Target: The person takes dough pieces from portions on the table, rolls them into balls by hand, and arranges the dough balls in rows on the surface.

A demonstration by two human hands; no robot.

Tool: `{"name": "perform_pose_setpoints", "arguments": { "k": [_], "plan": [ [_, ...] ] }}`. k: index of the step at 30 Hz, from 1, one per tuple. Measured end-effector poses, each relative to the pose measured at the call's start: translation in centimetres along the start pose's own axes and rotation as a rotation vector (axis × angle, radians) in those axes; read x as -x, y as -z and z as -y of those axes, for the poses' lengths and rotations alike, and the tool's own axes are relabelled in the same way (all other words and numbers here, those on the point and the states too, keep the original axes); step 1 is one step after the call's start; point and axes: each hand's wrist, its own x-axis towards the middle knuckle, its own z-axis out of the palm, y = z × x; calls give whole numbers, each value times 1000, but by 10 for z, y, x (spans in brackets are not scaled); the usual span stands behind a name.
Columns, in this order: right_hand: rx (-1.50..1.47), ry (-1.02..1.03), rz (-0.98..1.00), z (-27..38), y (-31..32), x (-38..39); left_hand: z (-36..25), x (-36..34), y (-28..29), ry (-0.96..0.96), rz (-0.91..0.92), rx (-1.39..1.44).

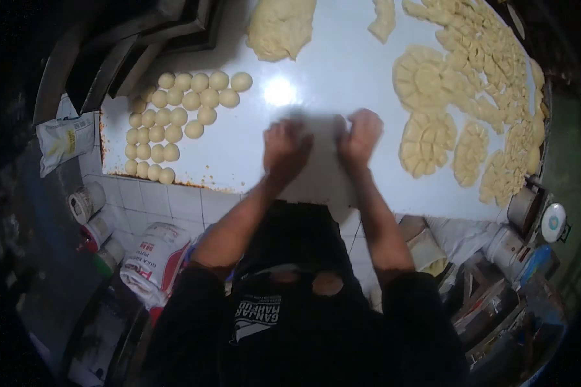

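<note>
My left hand (286, 148) is over the middle of the white tabletop (239, 155), fingers curled down and blurred by motion. Beside it, a short gap away, my right hand (361, 137) is also curled, with its fingertips smeared. Whatever may be under either palm is hidden. Several smooth, pale dough balls (178, 116) stand in close rows to the left. A large lump of dough (280, 29) lies beyond my hands. On the right are a scored round of dough (426, 143) and many cut dough pieces (478, 51).
Dark metal trays (129, 58) are stacked at the back left, near a white packet (64, 143). Below the table's front edge are a white sack (153, 261) on the left and several tubs, including a white bucket (505, 245), on the right.
</note>
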Motion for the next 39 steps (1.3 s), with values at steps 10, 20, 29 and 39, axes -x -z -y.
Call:
{"name": "perform_pose_setpoints", "arguments": {
  "k": [10, 20, 29, 39],
  "plan": [
    [63, 193, 81, -16, 2, -10, 31, -5, -28, -50, -600, 14],
    [42, 349, 129, -19, 3, -26, 28, -8, -29, 13, -751, 47],
    [-67, 220, 418, -41, 6, -40, 58, 47, -18, 93, -545, -20],
    [18, 358, 281, 13, -49, -47, 84, 59, -23, -14, -609, 363]
  ]
}}
